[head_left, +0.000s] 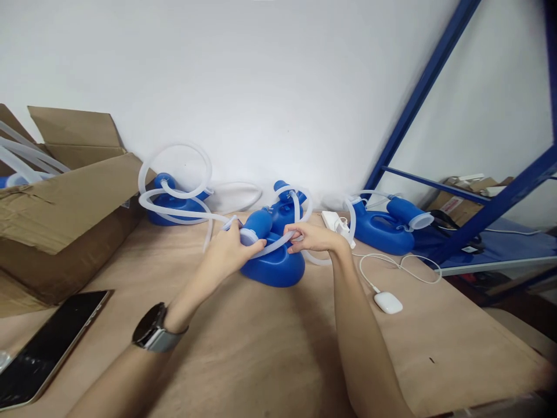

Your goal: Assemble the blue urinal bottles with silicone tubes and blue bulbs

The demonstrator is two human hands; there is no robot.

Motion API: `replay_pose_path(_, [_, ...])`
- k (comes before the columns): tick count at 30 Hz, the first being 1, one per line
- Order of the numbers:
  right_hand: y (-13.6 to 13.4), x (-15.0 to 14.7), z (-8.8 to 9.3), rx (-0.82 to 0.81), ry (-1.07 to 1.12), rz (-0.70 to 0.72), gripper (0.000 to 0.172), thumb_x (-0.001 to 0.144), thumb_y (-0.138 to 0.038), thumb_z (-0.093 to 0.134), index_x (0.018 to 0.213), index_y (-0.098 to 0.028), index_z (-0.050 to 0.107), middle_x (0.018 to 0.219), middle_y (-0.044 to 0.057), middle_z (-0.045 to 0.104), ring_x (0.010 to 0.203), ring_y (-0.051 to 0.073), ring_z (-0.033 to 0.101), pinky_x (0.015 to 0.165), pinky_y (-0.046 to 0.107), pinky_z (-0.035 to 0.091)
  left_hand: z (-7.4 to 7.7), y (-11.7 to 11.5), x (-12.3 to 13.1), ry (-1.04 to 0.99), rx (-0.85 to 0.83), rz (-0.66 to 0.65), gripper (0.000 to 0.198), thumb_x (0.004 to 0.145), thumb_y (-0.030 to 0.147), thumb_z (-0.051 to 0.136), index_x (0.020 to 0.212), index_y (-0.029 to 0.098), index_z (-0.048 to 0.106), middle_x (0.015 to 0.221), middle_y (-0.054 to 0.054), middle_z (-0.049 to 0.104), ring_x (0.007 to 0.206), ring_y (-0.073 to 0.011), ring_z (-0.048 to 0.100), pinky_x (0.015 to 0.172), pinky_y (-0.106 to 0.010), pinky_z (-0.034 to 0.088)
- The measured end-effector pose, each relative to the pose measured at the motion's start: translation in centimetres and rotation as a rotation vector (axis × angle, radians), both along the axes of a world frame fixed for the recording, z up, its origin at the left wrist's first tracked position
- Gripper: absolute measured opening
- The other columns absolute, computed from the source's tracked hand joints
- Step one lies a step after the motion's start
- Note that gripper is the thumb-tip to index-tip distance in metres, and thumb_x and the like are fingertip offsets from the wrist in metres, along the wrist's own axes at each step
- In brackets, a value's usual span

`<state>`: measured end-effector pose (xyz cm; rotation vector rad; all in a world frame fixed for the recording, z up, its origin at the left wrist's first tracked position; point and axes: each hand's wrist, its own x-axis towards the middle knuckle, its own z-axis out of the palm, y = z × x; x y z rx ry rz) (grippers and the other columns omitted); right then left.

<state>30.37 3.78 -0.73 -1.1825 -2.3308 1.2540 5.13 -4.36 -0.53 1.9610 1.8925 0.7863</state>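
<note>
A blue portable urinal bottle (276, 271) rests on the wooden table in front of me, with a blue funnel cup (260, 222) above it. My left hand (228, 248) grips the cup near its translucent rim, the thumb lying by the hose; part of the grip is hidden. In a pinch, my right hand (312, 238) holds the translucent hose (278, 245), which passes across the front of the bottle. Just behind stands another blue bottle (288, 213), partly covered. A third bottle (174, 206) with a looped hose sits to the left, and one more (380, 231) to the right.
An opened cardboard box (87, 203) at left contains more hoses. Near it lies a phone (47, 348). A white power strip (335, 223) and a white corded device (388, 302) are on the right. Beyond the table's right edge stands a blue metal shelf (509, 191); a wall (270, 87) is behind.
</note>
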Motion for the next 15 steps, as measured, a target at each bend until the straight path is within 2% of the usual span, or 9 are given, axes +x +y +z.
replay_pose_path(3, [0.0, 0.1, 0.0, -0.006, -0.014, 0.001, 0.031, 0.067, -0.036, 0.085, 0.077, -0.022, 0.059, 0.068, -0.006, 0.059, 0.071, 0.015, 0.057, 0.069, 0.026, 0.045, -2.5, 1.1, 1.1, -0.044, 0.065, 0.021, 0.072, 0.086, 0.067, 0.065, 0.136, 0.016, 0.053, 0.111, -0.018, 0.076, 0.112, -0.0402, 0.073, 0.091, -0.045, 0.055])
replay_pose_path(6, [0.1, 0.4, -0.3, -0.079, 0.036, -0.026, 0.035, 0.067, -0.039, 0.088, 0.08, -0.021, 0.062, 0.074, -0.004, 0.068, 0.078, 0.017, 0.065, 0.074, 0.028, 0.05, -3.4, 1.7, 1.0, -0.075, 0.051, 0.016, 0.074, 0.088, 0.071, 0.063, 0.137, 0.018, 0.051, 0.118, -0.019, 0.075, 0.111, -0.0406, 0.073, 0.093, -0.048, 0.054])
replay_pose_path(11, [0.2, 0.5, -0.7, -0.149, 0.101, -0.097, 0.048, 0.063, -0.04, 0.095, 0.095, -0.021, 0.064, 0.091, 0.002, 0.076, 0.102, 0.023, 0.073, 0.091, 0.033, 0.056, -2.5, 1.9, -0.4, -0.061, 0.065, -0.061, 0.087, 0.085, 0.075, 0.065, 0.148, 0.019, 0.046, 0.14, -0.02, 0.067, 0.123, -0.0407, 0.069, 0.098, -0.047, 0.052])
replay_pose_path(13, [0.0, 0.5, -0.4, -0.158, 0.064, -0.112, 0.053, 0.063, -0.041, 0.096, 0.1, -0.021, 0.064, 0.094, 0.003, 0.076, 0.106, 0.024, 0.073, 0.095, 0.035, 0.056, -2.0, 1.9, -1.0, -0.036, 0.08, -0.089, 0.09, 0.085, 0.075, 0.066, 0.152, 0.019, 0.044, 0.137, -0.019, 0.068, 0.121, -0.0397, 0.069, 0.096, -0.046, 0.053])
replay_pose_path(15, [-0.5, 0.5, 0.1, -0.15, 0.01, -0.114, 0.057, 0.065, -0.043, 0.096, 0.109, -0.022, 0.064, 0.101, 0.005, 0.077, 0.111, 0.025, 0.073, 0.099, 0.037, 0.056, -1.4, 1.8, -1.6, 0.014, 0.101, -0.108, 0.083, 0.087, 0.072, 0.067, 0.149, 0.021, 0.048, 0.13, -0.016, 0.071, 0.114, -0.0377, 0.071, 0.092, -0.044, 0.054])
